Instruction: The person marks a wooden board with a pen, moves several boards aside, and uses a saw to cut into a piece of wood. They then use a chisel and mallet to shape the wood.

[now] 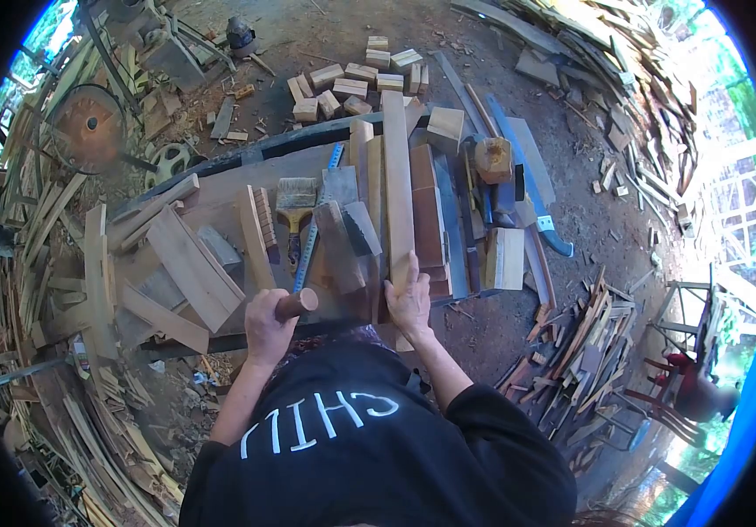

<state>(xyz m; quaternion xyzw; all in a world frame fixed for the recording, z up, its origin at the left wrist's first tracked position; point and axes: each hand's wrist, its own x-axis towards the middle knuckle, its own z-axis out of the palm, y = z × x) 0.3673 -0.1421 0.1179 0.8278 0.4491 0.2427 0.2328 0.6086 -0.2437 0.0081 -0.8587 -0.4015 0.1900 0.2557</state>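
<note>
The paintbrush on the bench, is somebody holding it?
No. The paintbrush lies loose on the bench; the left hand grips a wooden handle instead.

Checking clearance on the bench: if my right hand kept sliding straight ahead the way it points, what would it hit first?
Probably nothing new: the right hand already rests on the long plank's near end and points along it. It would likely slide up that plank; wood blocks lie beyond its far end, though depth is unclear.
</note>
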